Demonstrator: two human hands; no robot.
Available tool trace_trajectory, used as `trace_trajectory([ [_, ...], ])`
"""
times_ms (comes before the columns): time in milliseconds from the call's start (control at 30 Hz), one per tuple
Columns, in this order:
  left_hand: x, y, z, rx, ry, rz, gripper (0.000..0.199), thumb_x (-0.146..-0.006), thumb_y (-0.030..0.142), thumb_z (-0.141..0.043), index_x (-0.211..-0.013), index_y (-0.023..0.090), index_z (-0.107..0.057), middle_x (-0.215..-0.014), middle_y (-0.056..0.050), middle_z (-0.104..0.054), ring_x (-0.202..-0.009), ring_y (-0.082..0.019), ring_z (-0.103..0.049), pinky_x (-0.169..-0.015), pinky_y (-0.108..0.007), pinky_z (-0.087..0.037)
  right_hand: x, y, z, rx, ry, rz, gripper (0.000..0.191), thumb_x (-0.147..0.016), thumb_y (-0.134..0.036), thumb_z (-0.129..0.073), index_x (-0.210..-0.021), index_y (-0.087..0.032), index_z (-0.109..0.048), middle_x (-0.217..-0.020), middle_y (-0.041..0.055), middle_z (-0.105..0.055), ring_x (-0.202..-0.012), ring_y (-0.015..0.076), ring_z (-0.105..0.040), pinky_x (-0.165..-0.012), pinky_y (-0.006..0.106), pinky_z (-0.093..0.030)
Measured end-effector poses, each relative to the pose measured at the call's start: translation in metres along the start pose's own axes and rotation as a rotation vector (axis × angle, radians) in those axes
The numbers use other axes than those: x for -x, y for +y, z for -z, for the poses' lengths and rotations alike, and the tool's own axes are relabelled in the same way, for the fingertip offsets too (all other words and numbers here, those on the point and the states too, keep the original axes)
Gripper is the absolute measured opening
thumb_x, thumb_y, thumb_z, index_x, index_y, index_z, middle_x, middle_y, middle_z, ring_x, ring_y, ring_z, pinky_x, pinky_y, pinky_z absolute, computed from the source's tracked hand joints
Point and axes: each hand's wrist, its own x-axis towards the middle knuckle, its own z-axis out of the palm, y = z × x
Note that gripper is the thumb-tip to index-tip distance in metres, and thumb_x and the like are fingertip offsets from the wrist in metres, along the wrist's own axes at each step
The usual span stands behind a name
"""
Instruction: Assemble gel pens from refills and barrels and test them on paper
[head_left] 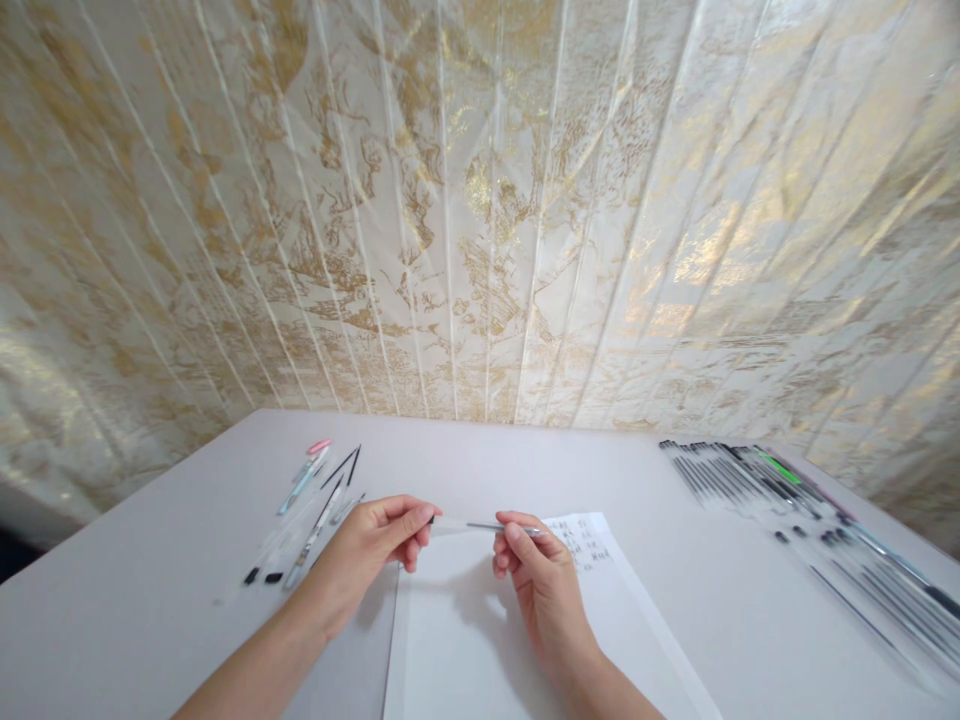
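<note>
Above the paper, my left hand (pixel 390 528) pinches a clear pen barrel (pixel 450 524) near its black end. A thin dark pen refill (pixel 484 526) is gripped between the thumb and fingers of my right hand (pixel 534 555). Barrel and refill lie nearly in line, their ends meeting between the hands; blur hides whether the refill's end is inside the barrel. Below the hands lies a white sheet of paper (pixel 457 650), with black handwritten marks near its upper right corner.
Several pens and loose pen parts (pixel 300 530) lie on the white table (pixel 150 580) to the left. Rows of pens and refills (pixel 720 475) are spread on the right, with more (pixel 885 590) nearer the edge. A gold-patterned curtain (pixel 480 220) hangs behind the table.
</note>
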Motion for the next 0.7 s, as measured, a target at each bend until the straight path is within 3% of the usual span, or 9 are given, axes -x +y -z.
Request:
trace_trajectory([
  [267,0.000,-0.005,-0.004,-0.069,0.068,-0.100,0.029,-0.077,0.044,-0.069,-0.086,0.017,-0.072,-0.067,0.003,-0.060,-0.060,-0.011,-0.051,-0.065,-0.024,-0.041,0.001,0.002,0.001,0.055,0.032,0.000,0.033,-0.066,-0.041,-0.083,-0.085,-0.015,-0.075,-0.064,0.0012,-0.062,-0.055,0.0107,-0.051,-0.051,0.023,-0.043],
  [400,0.001,-0.003,-0.007,-0.091,0.102,-0.141,0.024,-0.075,0.043,-0.069,-0.082,0.020,-0.065,-0.065,0.004,-0.062,-0.058,-0.012,-0.053,-0.065,-0.025,-0.040,-0.002,0.000,0.002,0.102,0.001,-0.025,0.033,-0.070,-0.044,-0.079,-0.082,-0.014,-0.073,-0.063,0.0010,-0.061,-0.052,0.0096,-0.049,-0.046,0.022,-0.040],
  [567,0.000,0.003,-0.001,-0.115,0.150,-0.165,0.023,-0.075,0.041,-0.069,-0.077,0.020,-0.061,-0.065,0.004,-0.063,-0.059,-0.012,-0.054,-0.067,-0.025,-0.041,-0.009,-0.010,0.005,0.210,-0.073,0.036,0.035,-0.066,-0.034,-0.083,-0.092,-0.018,-0.066,-0.062,-0.0036,-0.060,-0.052,0.0094,-0.048,-0.049,0.022,-0.042],
  [700,-0.002,0.002,0.003,-0.119,0.172,-0.188,0.021,-0.077,0.040,-0.068,-0.079,0.020,-0.061,-0.064,0.005,-0.061,-0.060,-0.011,-0.054,-0.068,-0.025,-0.040,-0.012,-0.016,0.005,0.277,-0.096,0.082,0.031,-0.062,-0.031,-0.085,-0.077,-0.019,-0.060,-0.062,-0.0018,-0.065,-0.056,0.0113,-0.052,-0.052,0.023,-0.042],
])
